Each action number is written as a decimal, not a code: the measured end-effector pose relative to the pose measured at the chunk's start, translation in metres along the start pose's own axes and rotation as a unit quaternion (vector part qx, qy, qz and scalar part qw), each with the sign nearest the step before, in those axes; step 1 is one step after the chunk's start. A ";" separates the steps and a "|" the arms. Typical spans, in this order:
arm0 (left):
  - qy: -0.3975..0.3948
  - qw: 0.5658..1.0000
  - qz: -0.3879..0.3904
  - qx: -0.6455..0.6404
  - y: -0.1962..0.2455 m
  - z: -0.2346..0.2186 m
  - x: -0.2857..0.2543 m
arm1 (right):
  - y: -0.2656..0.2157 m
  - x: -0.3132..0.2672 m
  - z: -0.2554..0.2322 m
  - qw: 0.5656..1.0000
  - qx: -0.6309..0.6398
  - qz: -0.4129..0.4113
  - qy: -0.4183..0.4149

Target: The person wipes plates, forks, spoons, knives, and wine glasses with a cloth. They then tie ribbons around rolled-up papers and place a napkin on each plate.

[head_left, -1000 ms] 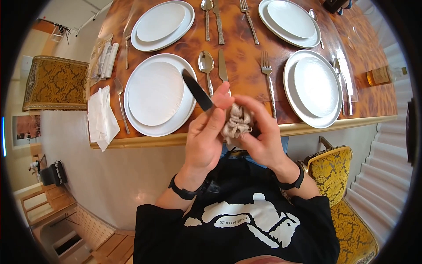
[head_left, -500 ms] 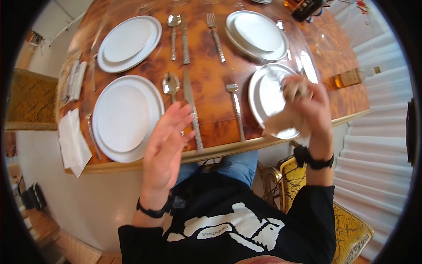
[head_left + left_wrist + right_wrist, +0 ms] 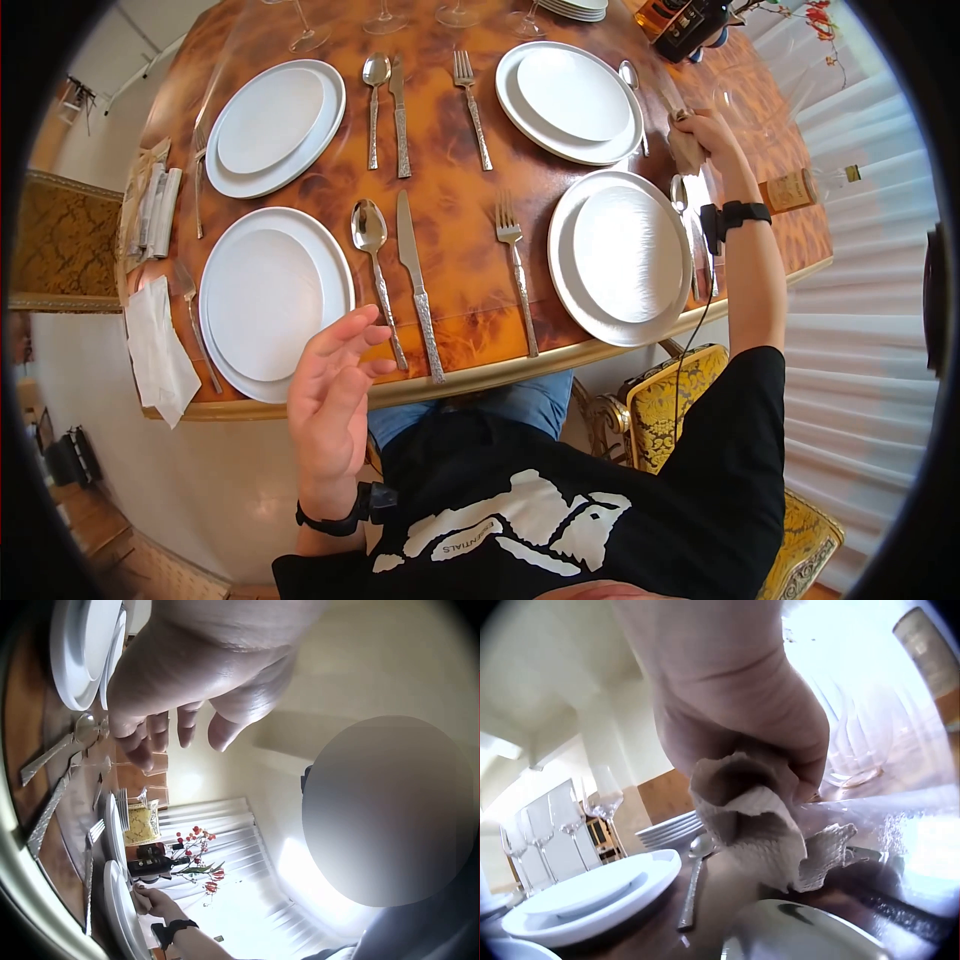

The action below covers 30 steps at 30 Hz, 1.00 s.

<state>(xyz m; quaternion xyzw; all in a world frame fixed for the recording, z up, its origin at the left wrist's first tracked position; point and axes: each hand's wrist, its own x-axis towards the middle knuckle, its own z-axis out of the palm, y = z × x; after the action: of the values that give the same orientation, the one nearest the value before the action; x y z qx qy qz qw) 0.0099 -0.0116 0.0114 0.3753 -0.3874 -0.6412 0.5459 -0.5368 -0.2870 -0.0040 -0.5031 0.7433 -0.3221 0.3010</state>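
Note:
My right hand (image 3: 697,135) reaches far right over the table and grips a crumpled beige paper towel (image 3: 687,152). In the right wrist view the paper towel (image 3: 761,836) hangs from my curled fingers, just above a knife (image 3: 896,904) and the rim of the near right plate (image 3: 802,934). My left hand (image 3: 340,365) hovers open at the table's front edge, holding nothing, beside the near left plate (image 3: 265,300). Next to it lie a spoon (image 3: 373,255) and a knife (image 3: 414,275). The left wrist view shows loosely spread fingers (image 3: 161,731) above the spoon (image 3: 64,746).
Two more plates (image 3: 270,120) (image 3: 570,95) sit at the back, cutlery between them. A fork (image 3: 515,270) lies left of the near right plate (image 3: 620,255). A white napkin (image 3: 155,345) overhangs the left edge. Wine glasses (image 3: 604,802), a bottle (image 3: 800,185) and a yellow chair (image 3: 660,400) are also nearby.
A second ago both hands were together, with the towel around a dark blade. The left hand has opened and dropped back; the right hand has carried the towel to the far right.

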 end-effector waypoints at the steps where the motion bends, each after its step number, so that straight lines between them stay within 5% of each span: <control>1: 0.005 1.000 -0.003 0.002 0.001 -0.001 0.000 | -0.002 0.002 0.002 0.994 -0.109 -0.007 -0.008; 5: 0.021 1.000 -0.020 0.004 0.006 -0.004 0.000 | -0.007 0.004 0.009 0.930 -0.364 -0.049 0.008; 13: 0.020 0.997 0.001 0.074 0.017 -0.021 -0.007 | -0.012 -0.002 -0.012 0.894 -0.443 -0.059 0.003; 14: 0.026 0.997 0.004 0.077 0.020 -0.023 -0.008 | -0.010 0.000 -0.016 0.867 -0.493 -0.076 0.009; 16: 0.043 0.997 -0.017 0.067 0.032 -0.032 -0.014 | 0.044 0.045 -0.046 0.604 -0.691 -0.394 -0.053; 17: 0.044 0.997 -0.017 0.067 0.038 -0.038 -0.017 | 0.039 0.044 -0.052 0.555 -0.718 -0.417 -0.048; 18: 0.046 0.996 -0.008 0.080 0.044 -0.044 -0.018 | 0.048 0.052 -0.066 0.585 -0.661 -0.468 -0.043; 19: 0.060 0.993 0.003 0.102 0.052 -0.046 -0.020 | 0.095 0.098 -0.094 0.861 -0.449 -0.230 -0.070; 20: 0.070 0.990 0.014 0.123 0.059 -0.051 -0.021 | 0.037 0.034 -0.069 0.982 -0.179 -0.060 -0.026; 27: 0.162 0.926 0.011 0.340 0.115 -0.123 0.033 | 0.025 0.005 -0.130 0.996 0.012 -0.051 0.070; 30: 0.190 0.884 -0.043 0.426 0.120 -0.181 0.101 | 0.034 -0.029 -0.148 0.978 0.143 -0.138 0.058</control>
<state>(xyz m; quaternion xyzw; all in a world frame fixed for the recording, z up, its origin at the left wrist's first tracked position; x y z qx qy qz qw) 0.2102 -0.1402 0.0390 0.7027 -0.4954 -0.3538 0.3683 -0.6604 -0.2242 0.0634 -0.5330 0.6292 -0.4919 0.2793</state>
